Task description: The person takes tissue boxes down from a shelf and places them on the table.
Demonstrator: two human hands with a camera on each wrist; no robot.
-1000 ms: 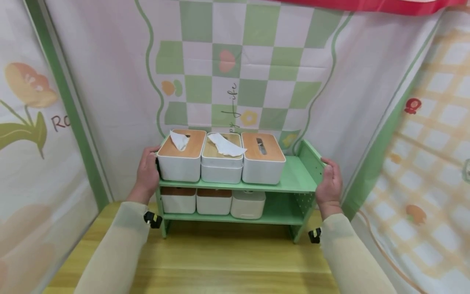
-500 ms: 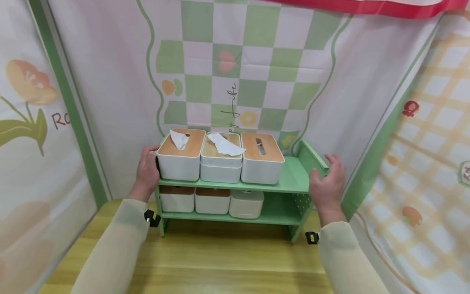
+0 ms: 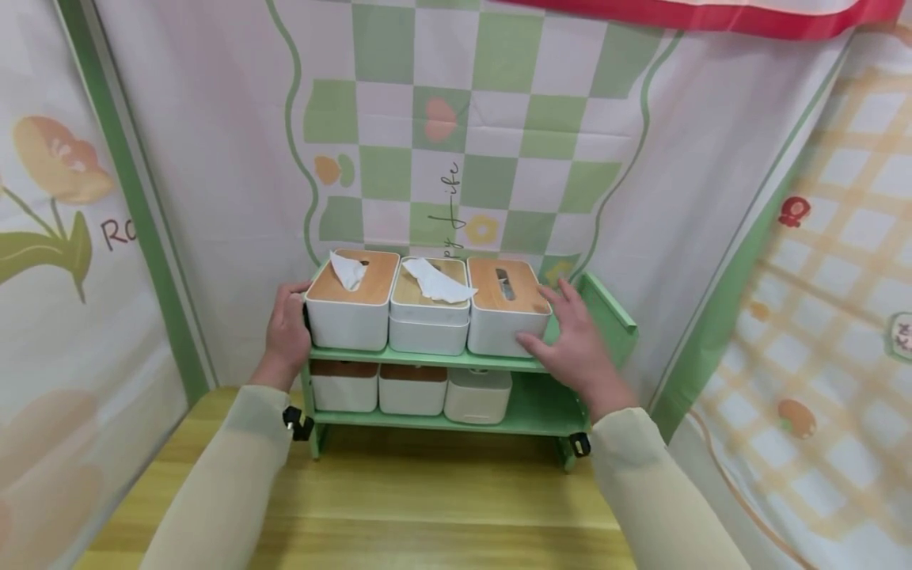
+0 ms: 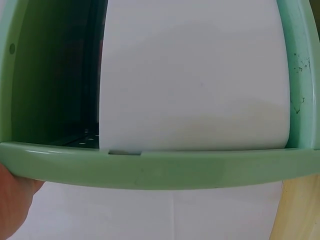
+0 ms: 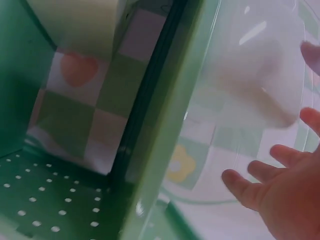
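A green two-tier shelf rack (image 3: 530,365) holds tissue boxes on both tiers. On its upper tier, the left tissue box (image 3: 347,326) and middle tissue box (image 3: 427,336) have white tissues (image 3: 438,283) sticking out; the right tissue box (image 3: 492,332) shows a slot in its wood-toned lid. My left hand (image 3: 286,328) grips the rack's left side panel, beside the left box; the left wrist view shows part of that hand (image 4: 12,200) against the green edge (image 4: 150,170). At the right box's right side, my right hand (image 3: 580,348) has its fingers spread; contact is unclear.
Three more boxes (image 3: 413,394) stand on the lower tier. The rack's right side panel (image 3: 606,309) rises behind my right hand. A wooden table (image 3: 427,507) carries the rack, with a checkered curtain (image 3: 492,119) behind and patterned curtains at both sides.
My right hand has let go of the rack's right side panel and moved left to the right tissue box, fingers spreading. The left hand has stayed at the left panel.
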